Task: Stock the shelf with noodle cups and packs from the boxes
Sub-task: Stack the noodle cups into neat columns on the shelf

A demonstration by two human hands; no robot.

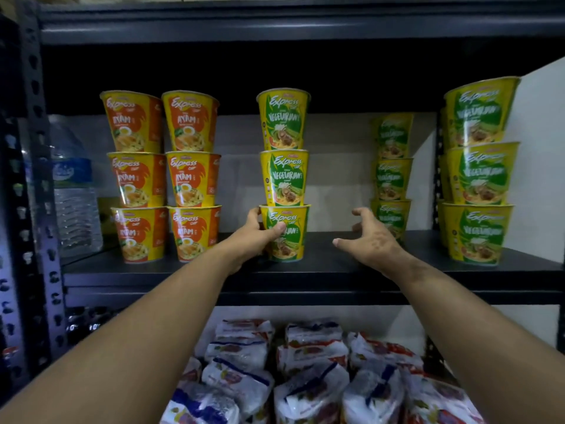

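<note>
Shelf board (321, 270): orange cups (165, 175), six, two stacks of three; green cups, nine visible, three stacks. Left hand (256, 237) grips the bottom cup (289, 240) of the middle stack. Right hand (371, 240) spread, empty, over the open gap. Noodle packs (305, 371) below.

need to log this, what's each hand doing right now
Left hand: grips the bottom vegetarian cup of the middle stack.
Right hand: open, holding nothing.

Single head cam, wide-angle, facing straight into the dark metal shelf unit (305, 272), close up at arm's reach. Stacked yellow noodle cups sit about level with the lens; the tier below that board is seen from above.
</note>
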